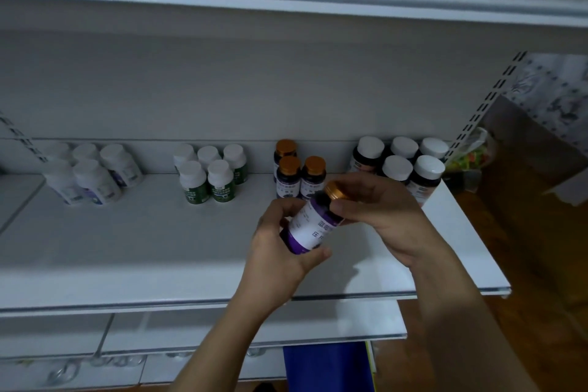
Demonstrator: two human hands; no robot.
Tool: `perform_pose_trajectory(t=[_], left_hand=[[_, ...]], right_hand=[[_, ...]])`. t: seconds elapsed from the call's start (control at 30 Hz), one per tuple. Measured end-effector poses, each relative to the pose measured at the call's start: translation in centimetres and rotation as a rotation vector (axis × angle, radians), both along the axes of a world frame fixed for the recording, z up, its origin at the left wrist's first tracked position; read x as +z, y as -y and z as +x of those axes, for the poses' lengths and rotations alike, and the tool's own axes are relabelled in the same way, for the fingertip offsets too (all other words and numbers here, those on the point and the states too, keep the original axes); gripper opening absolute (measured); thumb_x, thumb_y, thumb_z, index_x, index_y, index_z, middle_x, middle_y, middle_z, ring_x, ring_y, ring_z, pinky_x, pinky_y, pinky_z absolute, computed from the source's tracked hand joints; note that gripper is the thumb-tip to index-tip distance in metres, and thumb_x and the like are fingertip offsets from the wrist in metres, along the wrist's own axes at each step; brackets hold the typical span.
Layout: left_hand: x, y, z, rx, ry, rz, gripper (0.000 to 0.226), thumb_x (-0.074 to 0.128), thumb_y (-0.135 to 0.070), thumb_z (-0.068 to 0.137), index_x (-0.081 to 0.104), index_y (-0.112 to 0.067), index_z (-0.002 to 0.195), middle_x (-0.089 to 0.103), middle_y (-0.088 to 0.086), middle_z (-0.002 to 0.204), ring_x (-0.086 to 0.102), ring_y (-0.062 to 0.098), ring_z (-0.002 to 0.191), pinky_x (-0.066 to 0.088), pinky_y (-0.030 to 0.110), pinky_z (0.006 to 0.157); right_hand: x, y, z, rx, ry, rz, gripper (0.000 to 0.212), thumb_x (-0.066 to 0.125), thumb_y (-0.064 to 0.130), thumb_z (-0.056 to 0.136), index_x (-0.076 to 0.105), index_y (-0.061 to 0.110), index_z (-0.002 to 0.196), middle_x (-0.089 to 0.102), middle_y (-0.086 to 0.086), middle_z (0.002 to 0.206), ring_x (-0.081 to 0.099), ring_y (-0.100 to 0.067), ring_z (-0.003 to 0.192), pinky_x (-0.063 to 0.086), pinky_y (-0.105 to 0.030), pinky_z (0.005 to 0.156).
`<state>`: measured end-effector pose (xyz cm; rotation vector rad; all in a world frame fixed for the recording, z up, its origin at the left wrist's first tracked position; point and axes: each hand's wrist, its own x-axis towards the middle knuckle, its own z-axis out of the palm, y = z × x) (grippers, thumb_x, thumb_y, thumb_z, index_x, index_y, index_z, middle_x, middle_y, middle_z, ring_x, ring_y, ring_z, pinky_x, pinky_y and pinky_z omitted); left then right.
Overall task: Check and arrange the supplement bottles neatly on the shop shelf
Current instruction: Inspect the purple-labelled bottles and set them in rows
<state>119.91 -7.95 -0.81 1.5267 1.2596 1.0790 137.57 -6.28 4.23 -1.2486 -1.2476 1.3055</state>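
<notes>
The fingers [281, 212] of the left hand [276, 251] curl round the lower body of a purple-labelled bottle [311, 227], with the thumb under its base, so we read that hand as the cradle carrying the weight. The right hand [381, 210] grips the upper end — thumb across the shoulder, the other fingers folded behind the gold cap [334, 190] — a hold that would suit turning the bottle or testing the lid. The bottle lies tilted, cap up and away to the right, its printed white side turned toward us. We judge this to be the checking step, since that angle puts the print where it can be read. It is held in the air above the front part of the white shelf [143, 248], touching nothing but the two hands.

Just behind it stand three matching gold-capped bottles [300, 173], upright near the back panel [254, 89], two in front and one behind. The gap beside the rear one looks to us like the place for this bottle. To the left, well apart, stands a cluster of green-labelled bottles [210, 177], and further left a group of white bottles [92, 172]. To the right, dark bottles with white caps [401, 161] are packed close. Each kind sits in its own block, which is why we expect the held one to join its own.
</notes>
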Motion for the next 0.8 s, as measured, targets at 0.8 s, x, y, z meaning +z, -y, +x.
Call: perform_pose_trajectory(t=[0.8], left_hand=[[0.7, -9.5, -4.1, -0.035, -0.940, 0.207, 0.052, 0.047, -0.061, 0.092, 0.055, -0.023, 0.124, 0.061, -0.001, 0.122, 0.056, 0.021, 0.113, 0.042, 0.036, 0.091]], right_hand=[[5.1, -13.2, -1.5, -0.181, 1.177, 0.423, 0.018, 0.060, 0.009, 0.085, 0.069, 0.001, 0.097, 0.071, -0.015, 0.095, 0.064, -0.029, 0.088, 0.047, -0.029, 0.075]])
